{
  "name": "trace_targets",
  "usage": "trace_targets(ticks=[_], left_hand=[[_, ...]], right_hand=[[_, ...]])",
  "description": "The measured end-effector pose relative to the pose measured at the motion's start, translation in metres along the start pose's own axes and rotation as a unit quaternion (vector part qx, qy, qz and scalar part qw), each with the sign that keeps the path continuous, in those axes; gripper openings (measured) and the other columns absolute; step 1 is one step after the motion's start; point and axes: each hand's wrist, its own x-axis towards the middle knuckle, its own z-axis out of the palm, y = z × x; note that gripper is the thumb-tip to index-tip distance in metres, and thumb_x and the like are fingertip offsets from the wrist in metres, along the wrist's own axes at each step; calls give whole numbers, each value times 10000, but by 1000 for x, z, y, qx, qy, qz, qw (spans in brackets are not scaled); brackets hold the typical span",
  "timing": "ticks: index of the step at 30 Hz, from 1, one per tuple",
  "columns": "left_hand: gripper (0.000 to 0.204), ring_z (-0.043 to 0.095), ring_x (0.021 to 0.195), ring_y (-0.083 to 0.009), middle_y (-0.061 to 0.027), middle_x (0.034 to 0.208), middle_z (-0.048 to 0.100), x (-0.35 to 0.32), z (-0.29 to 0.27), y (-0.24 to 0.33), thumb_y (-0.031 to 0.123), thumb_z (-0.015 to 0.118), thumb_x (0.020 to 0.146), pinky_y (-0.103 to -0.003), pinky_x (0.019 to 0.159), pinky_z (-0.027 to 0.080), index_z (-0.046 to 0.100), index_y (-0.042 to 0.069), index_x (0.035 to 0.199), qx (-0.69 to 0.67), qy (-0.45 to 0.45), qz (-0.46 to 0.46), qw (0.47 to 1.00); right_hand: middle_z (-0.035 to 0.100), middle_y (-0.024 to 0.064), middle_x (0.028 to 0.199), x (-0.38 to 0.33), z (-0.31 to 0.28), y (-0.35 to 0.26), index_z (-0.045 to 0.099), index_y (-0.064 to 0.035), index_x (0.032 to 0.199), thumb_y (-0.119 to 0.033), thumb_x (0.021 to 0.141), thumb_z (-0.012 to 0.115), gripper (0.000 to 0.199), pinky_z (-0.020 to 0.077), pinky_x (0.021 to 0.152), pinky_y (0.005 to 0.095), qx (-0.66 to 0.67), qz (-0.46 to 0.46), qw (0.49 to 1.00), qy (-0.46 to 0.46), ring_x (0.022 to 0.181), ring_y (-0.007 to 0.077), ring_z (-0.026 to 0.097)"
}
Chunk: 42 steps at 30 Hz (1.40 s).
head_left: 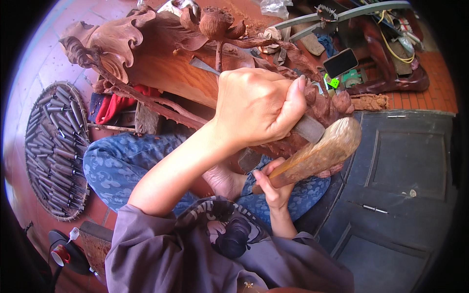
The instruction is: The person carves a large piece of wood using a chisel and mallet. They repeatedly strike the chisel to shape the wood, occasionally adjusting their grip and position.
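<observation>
My left hand (256,105) is closed in a fist around a wood chisel. Its flat metal blade (204,66) points up and left against the carved reddish-brown wood (161,73), and its blunt handle end (309,128) sticks out below my thumb. Lower right, my right hand (275,188) grips the narrow part of a wooden mallet (320,149). The mallet's thick, worn head lies beside the chisel's handle end; whether they touch I cannot tell. A carved round bud (216,23) on a stem rises from the wood just beyond the blade.
A round basket (84,195) full of chisels stands on the tiled floor at left. A red cloth (116,108) lies under the carving. On the right are a phone (341,63), a bow-shaped saw (337,17) and a dark panelled board (405,161). My crossed legs are close below the carving.
</observation>
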Motion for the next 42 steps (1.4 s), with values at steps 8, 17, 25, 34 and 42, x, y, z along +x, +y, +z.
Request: trace_targets(ticks=[8,17,25,34,42], left_hand=[[415,520,408,-285,-82,462,492,2,-6,0,198,572,885,-388,396,395,494,99,490,6,0,-5,1000],[426,457,416,-309,-97,482,425,4,-11,-1,139,518,947,-405,417,333,461,65,532,7,-17,-2,1000],[218,545,457,-239,-52,560,564,-12,-14,22,194,628,808,-344,451,439,600,102,612,116,-62,68,989],[178,535,481,-291,-88,563,537,-14,-2,8,130,612,809,-383,459,416,625,58,646,-10,-35,45,998],[267,509,459,-302,-101,536,504,-12,-3,5,106,574,845,-389,453,399,550,61,583,-27,-26,21,999]], right_hand=[[528,27,706,1,5,-15,464,-56,870,-30,797,731,277,419,628,256,36,21,999,-4,627,109,500],[533,37,721,-2,16,-6,484,-47,859,-18,781,737,266,430,631,262,130,3,990,51,642,114,522],[537,38,769,-11,7,2,485,-50,867,-17,802,688,216,413,692,286,104,2,994,-24,719,118,495],[500,55,770,-6,2,-9,416,-61,951,2,782,696,333,451,688,300,118,-38,988,-92,685,145,505],[527,62,767,-5,14,-5,428,-50,943,-9,796,702,314,443,686,300,69,-46,995,-63,689,147,510]])
